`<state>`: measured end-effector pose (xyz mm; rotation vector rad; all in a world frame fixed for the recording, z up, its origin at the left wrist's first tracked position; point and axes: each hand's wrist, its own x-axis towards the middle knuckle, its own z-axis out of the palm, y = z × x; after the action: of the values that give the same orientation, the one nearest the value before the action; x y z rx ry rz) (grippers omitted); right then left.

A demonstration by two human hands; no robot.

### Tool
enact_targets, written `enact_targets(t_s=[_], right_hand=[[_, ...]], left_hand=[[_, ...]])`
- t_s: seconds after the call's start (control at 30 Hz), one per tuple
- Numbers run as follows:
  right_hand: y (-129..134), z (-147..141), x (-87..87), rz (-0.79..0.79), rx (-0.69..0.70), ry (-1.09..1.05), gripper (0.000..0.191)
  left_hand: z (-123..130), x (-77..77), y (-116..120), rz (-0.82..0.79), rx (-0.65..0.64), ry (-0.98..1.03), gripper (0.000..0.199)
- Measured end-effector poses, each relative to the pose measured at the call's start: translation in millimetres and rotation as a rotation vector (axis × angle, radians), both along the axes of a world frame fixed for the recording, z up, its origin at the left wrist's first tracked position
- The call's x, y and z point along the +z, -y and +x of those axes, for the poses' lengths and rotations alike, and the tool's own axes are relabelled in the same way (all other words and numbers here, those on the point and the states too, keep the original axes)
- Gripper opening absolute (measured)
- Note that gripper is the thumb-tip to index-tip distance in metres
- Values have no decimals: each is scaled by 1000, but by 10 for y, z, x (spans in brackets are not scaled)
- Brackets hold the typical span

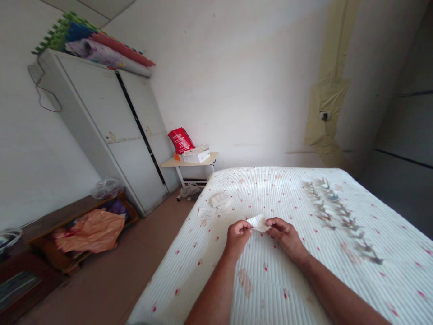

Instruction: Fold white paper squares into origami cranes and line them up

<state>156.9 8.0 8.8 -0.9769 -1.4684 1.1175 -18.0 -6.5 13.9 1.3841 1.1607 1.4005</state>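
Observation:
A small piece of printed paper (259,223) is stretched between my two hands above the bed. My left hand (238,237) pinches its left edge between thumb and fingers. At the right edge, my right hand (286,234) holds it in a similar pinch. Several loose sheets of printed paper (220,200) lie on the bed beyond my left hand. To the right, two rows of small folded paper pieces (348,221) stand on the patterned bed cover (264,280); their exact shape is blurred.
Past the bed's far left corner is a small table (169,163) with a red bag (181,140) and a white box (196,155). A grey cabinet (101,113) and a low wooden bench (43,234) with an orange bag (94,230) are at the left.

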Motion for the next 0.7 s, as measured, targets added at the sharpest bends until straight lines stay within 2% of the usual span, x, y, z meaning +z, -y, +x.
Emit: enact_targets(t_s=[0.23, 0.37, 0.47, 0.7], right_hand=[[1, -6, 16, 165, 72, 12, 14], [20, -17, 45, 171, 71, 18, 13], [31, -21, 43, 177, 84, 78, 12], [34, -23, 33, 318, 118, 232, 8]], left_hand=[[0, 21, 20, 49, 30, -100, 11], [-5, 47, 38, 68, 19, -135, 12], [0, 37, 42, 109, 10, -170, 12], [41, -2, 35, 224, 32, -362, 21]])
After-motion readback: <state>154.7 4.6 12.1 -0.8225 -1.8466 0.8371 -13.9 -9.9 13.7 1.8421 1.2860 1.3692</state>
